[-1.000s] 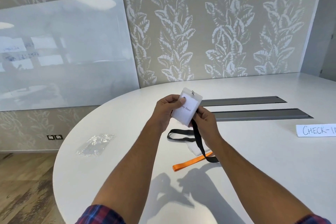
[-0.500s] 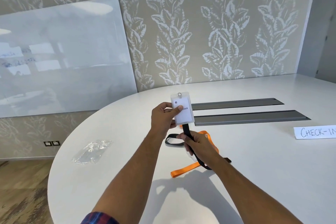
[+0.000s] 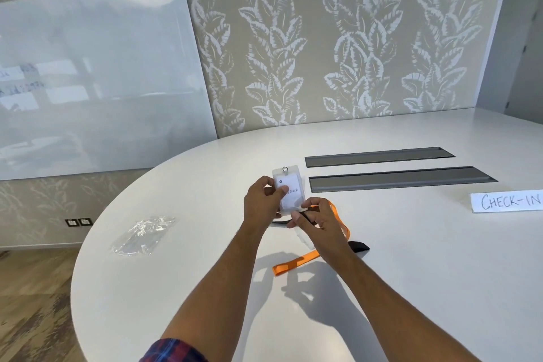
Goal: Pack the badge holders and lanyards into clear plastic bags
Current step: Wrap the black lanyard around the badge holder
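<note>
1. Badge holder (image 3: 287,190) with its "Stark" name card stands upright at the centre of the frame, above the white oval table (image 3: 411,273). Half a second ago it was tilted slightly; it now faces the camera squarely.
2. Clear plastic bags (image 3: 143,234) lie in a crumpled heap at the left of the table, well apart from both hands and unmoved since the earlier frames, so packing has probably not begun.
3. An orange lanyard (image 3: 296,264) lies on the table below and right of centre, more of it uncovered than a second ago.
4. The left hand (image 3: 262,205) grips the holder's left edge, thumb across its front.
5. The right hand (image 3: 317,222) has risen from lower down the strap to the holder's bottom edge, where its curled fingers pinch the black lanyard (image 3: 308,218).
6. That shift suggests the strap is being gathered against the holder, readying the pair for a bag.
</note>
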Available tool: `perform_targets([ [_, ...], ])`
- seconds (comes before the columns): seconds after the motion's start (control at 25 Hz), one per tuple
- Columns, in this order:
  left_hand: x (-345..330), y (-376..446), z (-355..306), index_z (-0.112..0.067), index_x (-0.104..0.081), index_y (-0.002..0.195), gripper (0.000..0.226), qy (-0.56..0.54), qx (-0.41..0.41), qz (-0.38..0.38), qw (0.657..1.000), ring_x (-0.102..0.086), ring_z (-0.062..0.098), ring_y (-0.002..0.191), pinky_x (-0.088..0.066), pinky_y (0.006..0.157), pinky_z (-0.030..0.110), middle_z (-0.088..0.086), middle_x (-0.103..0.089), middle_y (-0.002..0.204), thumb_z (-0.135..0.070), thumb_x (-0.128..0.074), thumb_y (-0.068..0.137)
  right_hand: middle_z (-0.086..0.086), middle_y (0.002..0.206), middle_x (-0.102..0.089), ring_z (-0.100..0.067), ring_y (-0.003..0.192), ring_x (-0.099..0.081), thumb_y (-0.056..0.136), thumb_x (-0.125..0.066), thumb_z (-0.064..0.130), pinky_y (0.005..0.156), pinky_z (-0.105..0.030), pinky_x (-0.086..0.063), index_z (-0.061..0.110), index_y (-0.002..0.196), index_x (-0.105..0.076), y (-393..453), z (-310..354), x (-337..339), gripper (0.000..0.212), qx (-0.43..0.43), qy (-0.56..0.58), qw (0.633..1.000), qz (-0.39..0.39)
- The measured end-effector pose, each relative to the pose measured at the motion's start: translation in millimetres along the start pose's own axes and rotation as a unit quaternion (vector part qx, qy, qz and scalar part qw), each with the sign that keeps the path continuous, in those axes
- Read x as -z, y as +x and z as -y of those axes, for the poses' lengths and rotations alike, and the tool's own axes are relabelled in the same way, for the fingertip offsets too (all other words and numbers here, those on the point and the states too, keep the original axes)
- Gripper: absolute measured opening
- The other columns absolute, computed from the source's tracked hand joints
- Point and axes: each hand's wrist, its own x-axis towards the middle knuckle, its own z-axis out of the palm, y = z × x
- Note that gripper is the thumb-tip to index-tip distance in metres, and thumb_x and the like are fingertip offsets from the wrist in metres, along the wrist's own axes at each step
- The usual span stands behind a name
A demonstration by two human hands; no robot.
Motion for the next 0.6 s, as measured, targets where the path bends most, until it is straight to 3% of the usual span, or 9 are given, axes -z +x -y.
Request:
perform_targets([
  [0.12,0,-2,12,-0.012,-0.062,0.099,0.021,0.058,-0.004,0.016,0.998,-0.075,0.033,0.082,-0.064,0.063,0.05,0.013,-0.076,0.094,-0.027,-0.073,0.089,0.003,0.107,-0.06,-0.004,0.106,-0.058,0.097,-0.067,0.027,0.085,-0.018,-0.049,0.013,0.089,-0.082,4,2,-3,0.022,0.025,-0.022,0.999,0.005],
  [0.24,-3,-10,28,-0.011,-0.058,0.091,0.019,0.08,0.016,0.046,0.996,-0.071,0.028,0.067,-0.061,0.05,0.042,0.009,-0.072,0.077,-0.023,-0.072,0.087,0.002,0.085,-0.074,-0.013,0.083,-0.068,0.1,-0.064,0.023,0.076,-0.021,-0.052,0.013,0.09,-0.08,11,4,-3,0.021,0.025,0.055,0.998,0.017],
  [0.36,-7,-20,45,-0.013,-0.059,0.085,0.009,0.072,0.054,0.096,0.991,-0.063,0.023,0.058,-0.057,0.052,0.037,0.0,-0.063,0.062,-0.017,-0.065,0.082,-0.004,0.088,-0.077,-0.018,0.087,-0.069,0.1,-0.062,0.029,0.082,-0.025,-0.052,0.01,0.092,-0.08,23,5,2,0.027,-0.033,0.105,0.994,-0.014],
  [0.44,-4,-25,54,-0.014,-0.061,0.089,0.009,0.045,0.083,0.146,0.985,-0.06,0.02,0.058,-0.053,0.054,0.033,0.001,-0.061,0.064,-0.014,-0.067,0.083,-0.002,0.093,-0.078,-0.016,0.089,-0.069,0.1,-0.061,0.033,0.083,-0.026,-0.052,0.011,0.095,-0.079,33,5,8,0.029,-0.061,0.113,0.991,-0.039],
  [0.6,9,-31,61,-0.01,-0.065,0.109,0.028,-0.024,0.148,0.251,0.956,-0.068,0.027,0.069,-0.06,0.066,0.035,0.014,-0.073,0.09,-0.021,-0.078,0.087,-0.006,0.104,-0.077,-0.008,0.086,-0.067,0.103,-0.052,0.024,0.071,-0.009,-0.047,0.008,0.103,-0.078,47,-7,22,0.03,-0.085,0.086,0.99,-0.073],
])
